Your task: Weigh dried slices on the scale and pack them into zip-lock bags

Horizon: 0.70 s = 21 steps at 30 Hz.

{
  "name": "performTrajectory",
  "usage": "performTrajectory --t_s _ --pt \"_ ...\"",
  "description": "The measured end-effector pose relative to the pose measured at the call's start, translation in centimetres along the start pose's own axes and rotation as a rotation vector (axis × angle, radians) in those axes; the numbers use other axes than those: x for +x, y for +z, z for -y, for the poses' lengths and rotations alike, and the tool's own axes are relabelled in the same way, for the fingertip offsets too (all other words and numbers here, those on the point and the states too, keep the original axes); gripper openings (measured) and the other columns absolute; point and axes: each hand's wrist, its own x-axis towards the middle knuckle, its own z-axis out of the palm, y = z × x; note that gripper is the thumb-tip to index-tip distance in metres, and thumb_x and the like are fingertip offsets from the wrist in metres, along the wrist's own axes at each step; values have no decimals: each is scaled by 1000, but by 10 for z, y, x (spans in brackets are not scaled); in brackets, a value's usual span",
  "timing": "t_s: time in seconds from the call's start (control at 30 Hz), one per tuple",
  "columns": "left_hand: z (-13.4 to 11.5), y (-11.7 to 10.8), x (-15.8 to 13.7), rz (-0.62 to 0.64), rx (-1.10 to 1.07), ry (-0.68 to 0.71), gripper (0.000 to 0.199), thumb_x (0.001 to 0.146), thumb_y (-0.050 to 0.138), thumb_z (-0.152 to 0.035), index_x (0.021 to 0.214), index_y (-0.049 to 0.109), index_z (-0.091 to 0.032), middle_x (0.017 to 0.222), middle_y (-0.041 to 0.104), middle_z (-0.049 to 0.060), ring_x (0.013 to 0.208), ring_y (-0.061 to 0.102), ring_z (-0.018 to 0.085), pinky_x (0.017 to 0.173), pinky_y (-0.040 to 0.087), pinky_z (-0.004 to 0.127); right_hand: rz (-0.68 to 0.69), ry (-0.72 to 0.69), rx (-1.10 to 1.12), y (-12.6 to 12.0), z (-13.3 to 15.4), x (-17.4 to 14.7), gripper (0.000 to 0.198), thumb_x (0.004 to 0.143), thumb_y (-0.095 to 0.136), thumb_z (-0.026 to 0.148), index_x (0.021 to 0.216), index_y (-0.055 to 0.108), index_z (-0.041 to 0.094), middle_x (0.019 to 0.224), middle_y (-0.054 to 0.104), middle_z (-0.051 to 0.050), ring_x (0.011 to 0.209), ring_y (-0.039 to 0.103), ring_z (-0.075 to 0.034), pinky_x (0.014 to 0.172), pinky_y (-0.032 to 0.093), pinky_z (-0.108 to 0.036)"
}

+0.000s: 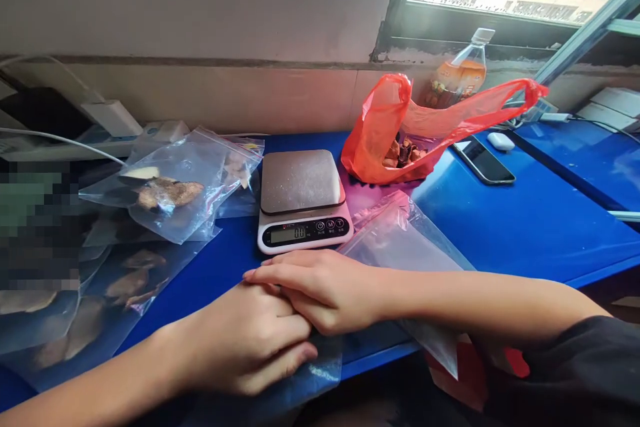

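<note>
My right hand (325,287) lies across my left hand (253,337), both in front of the kitchen scale (303,203). The right fingers are stretched out flat over the left knuckles. My left hand is closed, its fingers curled and partly covered; what is inside, if anything, is hidden. The scale has a bare metal plate, and its display looks like 0.0. Just right of it lies a clear plastic bag (415,240), partly under my right forearm. Behind that, an open red plastic bag (367,153) holds several reddish-brown dried pieces (406,152).
Clear zip bags (183,203) with brown and pale slices lie at left on the blue table (520,233). A phone (485,161), a white earbud case (501,141) and an orange drink bottle (463,73) stand to the right. A power strip and charger (114,119) sit against the wall.
</note>
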Motion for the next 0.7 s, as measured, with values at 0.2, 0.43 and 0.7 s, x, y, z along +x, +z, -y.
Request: performTrajectory --t_s 0.2,0.43,0.7 --pt "2 1 -6 -39 -142 -43 24 89 48 -18 71 63 -19 63 67 2 50 57 15 53 39 32 -21 -38 -30 9 -2 -4 51 92 40 19 138 41 -2 128 59 -21 124 53 -22 108 42 -32" --pt "3 4 -13 3 -148 -44 29 94 43 -23 73 62 -20 64 66 1 55 56 15 57 42 31 -13 -42 -32 5 -1 -5 49 88 39 16 134 41 -1 124 61 -21 123 54 -21 108 43 -35" --pt "6 5 -4 -51 -19 49 39 94 40 -23 59 55 -18 54 58 2 48 52 15 48 36 30 -107 -10 40 2 3 -5 37 93 39 16 128 49 6 118 64 -20 112 60 -20 96 52 -35"
